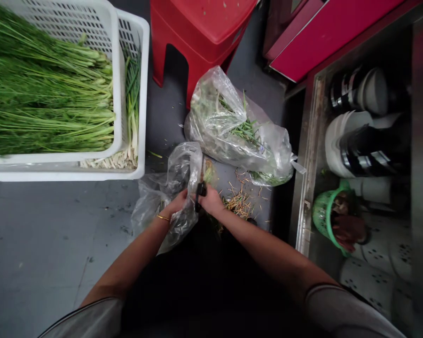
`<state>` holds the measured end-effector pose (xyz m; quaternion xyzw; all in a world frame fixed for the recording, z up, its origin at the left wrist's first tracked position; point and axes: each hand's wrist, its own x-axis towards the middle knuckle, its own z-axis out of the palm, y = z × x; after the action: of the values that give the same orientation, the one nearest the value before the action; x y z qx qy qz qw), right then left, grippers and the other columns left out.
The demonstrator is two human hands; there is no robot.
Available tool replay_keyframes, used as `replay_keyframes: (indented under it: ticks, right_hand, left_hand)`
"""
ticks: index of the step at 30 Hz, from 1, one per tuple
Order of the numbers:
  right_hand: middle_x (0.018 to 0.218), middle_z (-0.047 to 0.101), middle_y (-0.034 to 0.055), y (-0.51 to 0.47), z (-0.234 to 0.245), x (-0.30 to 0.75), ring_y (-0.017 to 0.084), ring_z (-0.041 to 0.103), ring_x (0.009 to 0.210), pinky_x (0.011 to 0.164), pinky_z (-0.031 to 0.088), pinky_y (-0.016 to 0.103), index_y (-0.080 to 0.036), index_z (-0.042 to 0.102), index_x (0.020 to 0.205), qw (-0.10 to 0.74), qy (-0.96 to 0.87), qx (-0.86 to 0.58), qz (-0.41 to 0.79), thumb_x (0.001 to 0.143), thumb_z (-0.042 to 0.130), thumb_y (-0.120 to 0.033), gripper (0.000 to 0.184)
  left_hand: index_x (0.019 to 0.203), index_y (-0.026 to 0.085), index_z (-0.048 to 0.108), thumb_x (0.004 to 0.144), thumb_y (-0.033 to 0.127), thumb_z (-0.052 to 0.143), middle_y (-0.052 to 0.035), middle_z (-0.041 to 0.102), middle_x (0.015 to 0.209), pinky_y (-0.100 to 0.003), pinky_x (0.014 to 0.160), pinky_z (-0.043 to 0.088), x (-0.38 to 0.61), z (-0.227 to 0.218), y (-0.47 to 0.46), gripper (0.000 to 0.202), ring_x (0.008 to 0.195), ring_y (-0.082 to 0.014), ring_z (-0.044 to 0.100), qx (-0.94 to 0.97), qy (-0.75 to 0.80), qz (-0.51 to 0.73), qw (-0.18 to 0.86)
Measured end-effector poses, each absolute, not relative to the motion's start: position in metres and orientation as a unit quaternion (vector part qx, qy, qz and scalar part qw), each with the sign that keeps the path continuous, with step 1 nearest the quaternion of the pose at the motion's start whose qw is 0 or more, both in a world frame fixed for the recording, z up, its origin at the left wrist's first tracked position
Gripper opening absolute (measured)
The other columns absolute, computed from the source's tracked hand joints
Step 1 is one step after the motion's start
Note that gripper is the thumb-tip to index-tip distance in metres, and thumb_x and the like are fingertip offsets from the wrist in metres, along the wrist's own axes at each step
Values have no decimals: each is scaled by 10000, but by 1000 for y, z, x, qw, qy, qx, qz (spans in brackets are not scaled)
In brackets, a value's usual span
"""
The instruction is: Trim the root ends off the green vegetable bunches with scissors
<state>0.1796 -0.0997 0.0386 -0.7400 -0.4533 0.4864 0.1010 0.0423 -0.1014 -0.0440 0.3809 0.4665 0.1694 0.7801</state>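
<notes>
Grey floor; left hand grips bag, right hand dark tool pointing forward.

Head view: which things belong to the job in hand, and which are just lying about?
Likely in the job:
clear plastic bag, at the left hand
dark object, seemingly held by the right hand; type unclear
bag of greens
loose trimmings
greens in white crates

Apparently just lying about:
red stool
green basket
white bowls
</notes>
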Motion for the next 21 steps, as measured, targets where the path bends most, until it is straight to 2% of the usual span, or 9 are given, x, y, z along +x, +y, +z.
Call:
replay_keyframes:
  ticks: [2,5,8,11,14,21]
  right_hand:
    - [775,647,22,-96,37,179,174,586,738,715,481,283,-196,558,844,81,-463,-742,477,600,686,-286,290]
    - [751,621,-2,-109,45,195,143,555,698,686,472,249,-199,537,810,89,-472,-733,482,633,611,-247,197]
    - [727,578,-12,-126,57,224,139,523,687,670,467,252,-199,505,784,111,-469,-741,468,651,540,-243,145]
    - [677,525,-11,-136,61,248,145,495,655,633,461,273,-204,457,714,129,-455,-759,448,655,504,-260,94]
    - [660,503,-9,-137,58,253,148,480,638,596,453,276,-208,443,704,144,-446,-765,441,670,485,-294,102]
    - [707,519,-8,-120,60,239,143,488,673,638,452,257,-195,494,751,169,-463,-729,474,628,499,-319,175]
  left_hand:
    - [943,136,642,575,250,741,-90,703,938,-403,917,464,45,-41,-101,398,958,-272,596,380,462,184,780]
    - [1027,132,617,552,233,753,-90,706,957,-397,858,499,32,-41,-102,504,880,-249,636,332,451,190,807]
    - [1017,126,627,550,216,742,-85,719,904,-393,784,531,5,-43,-103,489,786,-235,671,212,450,181,849]
    - [960,113,660,529,183,711,-82,730,843,-410,781,539,-17,-45,-100,440,773,-246,683,148,452,174,862]
    - [950,111,674,508,163,664,-85,736,845,-430,805,539,-25,-43,-97,445,807,-261,682,145,442,181,867]
    - [922,108,642,514,177,575,-101,727,871,-411,833,525,-19,-31,-95,418,776,-229,669,120,376,243,886]
